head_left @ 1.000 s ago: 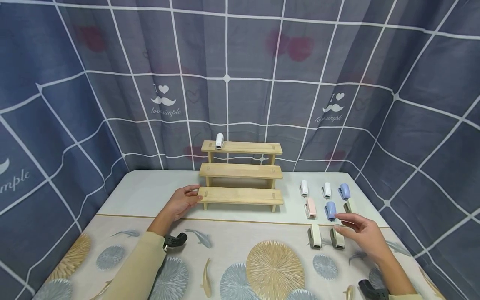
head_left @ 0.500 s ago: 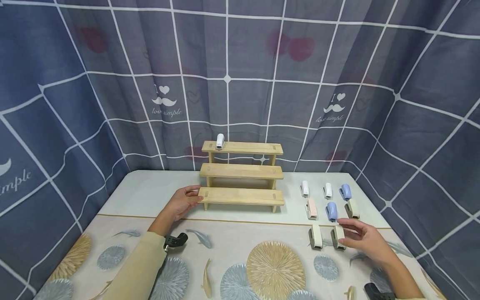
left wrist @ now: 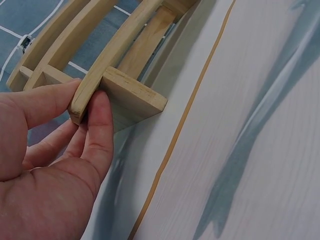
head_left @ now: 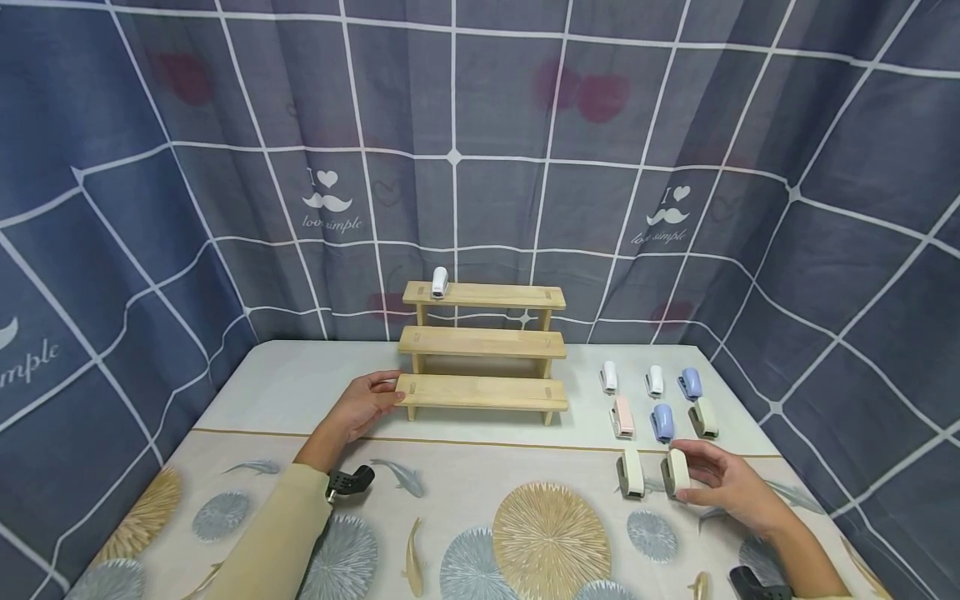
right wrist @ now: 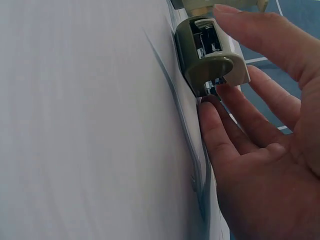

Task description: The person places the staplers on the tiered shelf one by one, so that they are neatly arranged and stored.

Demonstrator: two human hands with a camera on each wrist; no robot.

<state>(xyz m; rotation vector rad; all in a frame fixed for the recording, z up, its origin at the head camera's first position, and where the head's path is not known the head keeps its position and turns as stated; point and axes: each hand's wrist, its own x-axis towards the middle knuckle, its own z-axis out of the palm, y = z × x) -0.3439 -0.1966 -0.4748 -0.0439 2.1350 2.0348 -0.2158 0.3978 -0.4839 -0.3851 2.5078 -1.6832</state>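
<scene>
My left hand pinches the left end of the lowest step of a three-step wooden display rack. In the left wrist view, thumb and fingers close on the board's end. At right, my right hand holds a cream and olive mini stapler lying on the cloth, thumb at its near end and fingers at the far side. The right wrist view shows the stapler's open end between thumb and fingers. A white mini stapler stands on the top step's left part.
Several more mini staplers lie at right: white ones, blue ones, a pink one and cream ones. A patterned cloth covers the table's front. Checked curtains close off the back and sides.
My right hand has come down and toward me onto the near cream stapler, its fingers closing about it. The left hand keeps its hold on the rack.
</scene>
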